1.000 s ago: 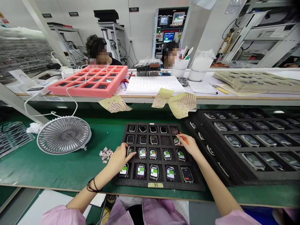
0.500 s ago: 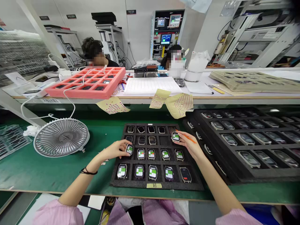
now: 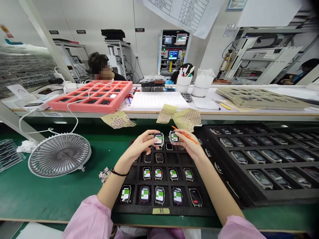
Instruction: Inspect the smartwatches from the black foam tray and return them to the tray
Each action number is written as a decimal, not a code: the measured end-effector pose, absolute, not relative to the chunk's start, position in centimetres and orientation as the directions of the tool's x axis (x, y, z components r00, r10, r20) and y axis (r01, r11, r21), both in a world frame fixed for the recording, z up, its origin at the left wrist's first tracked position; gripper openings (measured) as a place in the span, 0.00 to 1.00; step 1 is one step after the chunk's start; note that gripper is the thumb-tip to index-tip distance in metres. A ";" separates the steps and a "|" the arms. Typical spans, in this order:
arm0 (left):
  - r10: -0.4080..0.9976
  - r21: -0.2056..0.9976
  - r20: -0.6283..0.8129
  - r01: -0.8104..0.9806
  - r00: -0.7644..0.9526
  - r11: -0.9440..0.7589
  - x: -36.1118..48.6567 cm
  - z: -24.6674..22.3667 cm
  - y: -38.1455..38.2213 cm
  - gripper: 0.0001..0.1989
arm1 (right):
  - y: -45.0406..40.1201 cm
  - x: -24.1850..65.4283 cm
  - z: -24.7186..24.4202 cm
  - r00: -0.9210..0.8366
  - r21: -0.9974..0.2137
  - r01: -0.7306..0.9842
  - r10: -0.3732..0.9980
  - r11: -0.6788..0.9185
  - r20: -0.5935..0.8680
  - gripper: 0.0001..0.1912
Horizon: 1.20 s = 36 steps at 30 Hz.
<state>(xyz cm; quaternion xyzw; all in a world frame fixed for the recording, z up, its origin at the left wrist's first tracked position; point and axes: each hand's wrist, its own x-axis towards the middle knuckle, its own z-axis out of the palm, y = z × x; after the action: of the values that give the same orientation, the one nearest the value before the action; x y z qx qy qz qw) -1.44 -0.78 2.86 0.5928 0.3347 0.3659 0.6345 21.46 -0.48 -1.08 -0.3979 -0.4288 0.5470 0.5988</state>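
My left hand (image 3: 142, 145) grips a smartwatch (image 3: 158, 139) by its side, its screen lit green and white. Close to it on the right, my right hand (image 3: 187, 142) is closed on another lit smartwatch (image 3: 173, 137). A thin orange stick-like tool (image 3: 184, 134) also lies in that right hand, along the fingers. Both watches are held above the far side of a black foam tray (image 3: 136, 209). Several watches sit in the tray's compartments, the two near rows mostly lit, among them one with a dark and red screen (image 3: 195, 197). My hands hide part of the far row.
A stack of black foam trays (image 3: 245, 196) with more watches stands at the right. On the left are a grey fan (image 3: 59, 155) and small scraps (image 3: 104, 174). The shelf ahead bears a pink foam tray (image 3: 114, 108), paper sheets (image 3: 159, 99) and a white pen cup (image 3: 183, 83). Other people sit beyond.
Both hands have lifted their watches and brought them together over the tray's far side, the left moving right and the right moving left. The head view has tilted up slightly.
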 end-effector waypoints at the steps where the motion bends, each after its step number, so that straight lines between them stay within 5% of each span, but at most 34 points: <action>1: 0.863 0.999 0.004 -0.049 0.505 0.024 -1.3 2.7 -0.6 0.26 | -0.3 21.4 -1.2 0.034 -0.939 -0.332 0.996 0.084 0.077 0.13; 12: 0.916 0.995 0.017 0.080 0.401 -0.053 -0.8 1.1 0.4 0.18 | -1.5 21.0 -0.4 -0.083 -0.955 -0.285 0.991 0.078 0.106 0.13; 36: 0.936 0.997 0.036 0.055 0.350 -0.058 -0.5 1.6 -0.4 0.19 | -2.4 20.3 0.0 -0.073 -0.972 -0.211 0.990 0.100 0.118 0.12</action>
<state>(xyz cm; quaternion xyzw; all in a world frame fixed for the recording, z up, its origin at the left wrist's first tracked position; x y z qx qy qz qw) -0.46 -0.39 1.61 0.6084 0.4073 0.3989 0.5521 20.30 -2.40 -0.03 -0.3954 -0.4929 0.5418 0.5541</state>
